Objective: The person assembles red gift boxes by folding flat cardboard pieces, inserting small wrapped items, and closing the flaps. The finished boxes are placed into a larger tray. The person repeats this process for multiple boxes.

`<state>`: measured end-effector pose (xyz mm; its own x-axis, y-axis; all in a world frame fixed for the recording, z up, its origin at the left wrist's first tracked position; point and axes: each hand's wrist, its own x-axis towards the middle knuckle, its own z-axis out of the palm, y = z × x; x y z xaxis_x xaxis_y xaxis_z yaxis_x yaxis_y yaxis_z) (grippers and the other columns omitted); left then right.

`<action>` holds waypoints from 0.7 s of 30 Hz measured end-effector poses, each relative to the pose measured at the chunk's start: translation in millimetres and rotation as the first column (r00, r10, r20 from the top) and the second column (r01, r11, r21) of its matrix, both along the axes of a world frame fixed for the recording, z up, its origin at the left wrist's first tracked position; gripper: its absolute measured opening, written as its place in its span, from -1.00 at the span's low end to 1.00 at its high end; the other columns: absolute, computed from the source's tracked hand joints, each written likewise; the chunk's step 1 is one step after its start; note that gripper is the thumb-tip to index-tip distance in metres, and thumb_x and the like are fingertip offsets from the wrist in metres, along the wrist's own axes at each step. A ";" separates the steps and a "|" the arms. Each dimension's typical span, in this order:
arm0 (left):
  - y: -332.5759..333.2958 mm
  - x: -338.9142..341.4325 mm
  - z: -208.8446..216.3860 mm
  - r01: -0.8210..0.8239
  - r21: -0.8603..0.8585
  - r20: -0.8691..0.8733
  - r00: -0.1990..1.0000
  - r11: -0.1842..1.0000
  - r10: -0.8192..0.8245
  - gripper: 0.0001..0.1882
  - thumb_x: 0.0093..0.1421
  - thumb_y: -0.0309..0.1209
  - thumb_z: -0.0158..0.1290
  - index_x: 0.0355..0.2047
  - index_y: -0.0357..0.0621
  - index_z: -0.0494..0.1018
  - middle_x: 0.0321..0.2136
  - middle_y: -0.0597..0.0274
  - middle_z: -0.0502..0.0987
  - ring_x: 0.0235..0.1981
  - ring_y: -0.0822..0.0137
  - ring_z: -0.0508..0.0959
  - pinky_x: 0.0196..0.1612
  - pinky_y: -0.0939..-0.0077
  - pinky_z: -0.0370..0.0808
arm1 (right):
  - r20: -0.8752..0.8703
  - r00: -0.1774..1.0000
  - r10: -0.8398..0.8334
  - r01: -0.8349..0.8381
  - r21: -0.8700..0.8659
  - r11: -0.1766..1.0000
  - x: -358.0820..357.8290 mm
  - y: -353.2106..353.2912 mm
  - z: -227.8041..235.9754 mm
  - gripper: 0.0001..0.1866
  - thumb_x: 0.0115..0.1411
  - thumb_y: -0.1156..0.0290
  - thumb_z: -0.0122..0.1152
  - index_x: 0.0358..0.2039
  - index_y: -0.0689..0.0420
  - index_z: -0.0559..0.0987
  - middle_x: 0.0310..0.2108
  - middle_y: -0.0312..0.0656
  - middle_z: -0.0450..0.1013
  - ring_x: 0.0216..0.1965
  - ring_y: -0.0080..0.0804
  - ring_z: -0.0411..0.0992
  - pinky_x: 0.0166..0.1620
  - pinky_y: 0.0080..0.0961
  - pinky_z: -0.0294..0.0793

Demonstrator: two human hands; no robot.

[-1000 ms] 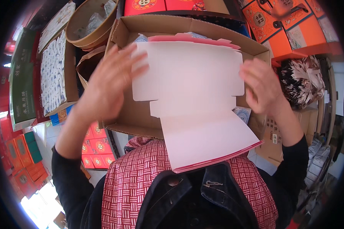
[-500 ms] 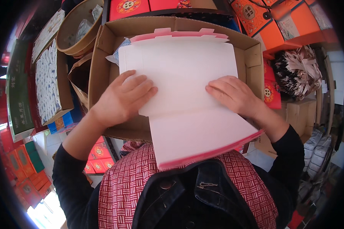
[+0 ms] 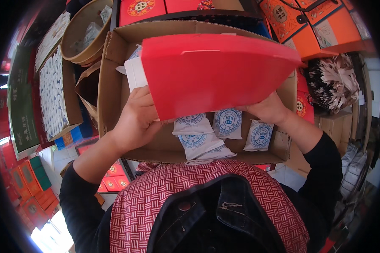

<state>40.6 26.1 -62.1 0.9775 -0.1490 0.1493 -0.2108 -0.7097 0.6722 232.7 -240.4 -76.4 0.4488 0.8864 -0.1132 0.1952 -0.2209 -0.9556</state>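
Note:
A red card gift box (image 3: 215,76) is held tilted over a brown cardboard tray (image 3: 177,28), its red outer side facing up. At its left end a white inner flap (image 3: 135,74) sticks out. My left hand (image 3: 136,117) is closed on the box's lower left corner, fingers bent under the edge. Closed at the lower right edge, my right hand (image 3: 271,109) has most of its fingers hidden behind the card. Below the box, in the tray, lie several white packets with round blue prints, among them a middle packet (image 3: 228,123) and a packet at the right (image 3: 259,135).
To the left stand a round tan tub (image 3: 79,55), a brown paper bag (image 3: 88,86) and a carton of upright packets (image 3: 50,99). Red boxes (image 3: 143,10) lie beyond the tray; orange boxes (image 3: 321,29) and a bundle of ribbons (image 3: 331,82) are at the right.
The card lay opened with its white inside up; now it is folded over and lifted away from me, red side showing. The packets beneath have come into view.

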 end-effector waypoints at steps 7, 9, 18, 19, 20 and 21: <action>-18.3 11.8 -12.6 -0.533 -0.306 -0.424 0.818 0.789 0.389 -0.72 0.04 -0.34 0.26 -0.32 -0.30 0.53 -0.43 0.04 0.49 -0.42 0.23 0.50 -0.34 0.36 0.39 | -0.004 1.000 -0.008 0.008 -0.079 0.997 12.3 12.9 -2.9 -0.68 0.00 0.52 0.35 -0.18 0.22 0.56 -0.27 -0.22 0.56 -0.24 -0.53 0.49 -0.13 -0.53 0.48; -15.6 13.6 -23.6 -0.596 -0.272 -0.429 0.778 0.756 0.459 -0.69 0.07 -0.31 0.25 -0.34 -0.36 0.53 -0.53 0.07 0.47 -0.52 0.32 0.47 -0.43 0.43 0.40 | -0.107 0.994 -0.029 0.014 -0.141 0.990 16.7 18.6 -0.7 -0.68 -0.02 0.50 0.36 -0.20 0.21 0.58 -0.29 -0.20 0.58 -0.27 -0.50 0.51 -0.13 -0.53 0.48; -6.5 33.3 -21.4 -0.648 0.123 -0.465 0.632 0.752 0.620 -0.66 0.03 -0.25 0.25 -0.51 -0.37 0.54 -0.58 -0.09 0.52 -0.56 0.24 0.52 -0.41 0.36 0.44 | 0.150 0.988 0.028 0.017 -0.293 0.956 22.3 39.2 -1.0 -0.55 -0.10 0.35 0.40 -0.14 0.12 0.56 -0.24 -0.10 0.55 -0.20 -0.22 0.51 -0.07 -0.40 0.44; -6.5 37.0 -19.0 -0.629 0.177 -0.465 0.625 0.757 0.628 -0.67 0.02 -0.24 0.25 -0.51 -0.34 0.54 -0.58 -0.08 0.52 -0.56 0.24 0.52 -0.41 0.35 0.44 | 0.170 0.985 0.030 0.019 -0.281 0.960 21.5 39.6 -4.2 -0.56 -0.09 0.35 0.40 -0.14 0.12 0.56 -0.24 -0.10 0.55 -0.20 -0.21 0.51 -0.07 -0.40 0.44; -6.2 39.0 -14.7 -0.610 0.229 -0.456 0.622 0.759 0.637 -0.67 0.01 -0.22 0.26 -0.52 -0.31 0.54 -0.59 -0.08 0.52 -0.57 0.23 0.52 -0.41 0.34 0.44 | 0.199 0.980 0.029 0.025 -0.264 0.964 21.1 39.4 -4.7 -0.57 -0.08 0.34 0.39 -0.14 0.12 0.56 -0.23 -0.10 0.55 -0.20 -0.20 0.51 -0.07 -0.39 0.44; -4.6 35.5 -15.3 -0.620 0.129 -0.412 0.676 0.774 0.611 -0.67 0.02 -0.22 0.25 -0.52 -0.30 0.54 -0.59 -0.07 0.52 -0.58 0.21 0.52 -0.42 0.35 0.44 | 0.206 0.978 0.038 0.010 -0.228 0.973 19.4 38.0 -3.6 -0.58 -0.08 0.34 0.39 -0.15 0.12 0.56 -0.23 -0.10 0.55 -0.20 -0.19 0.51 -0.07 -0.38 0.44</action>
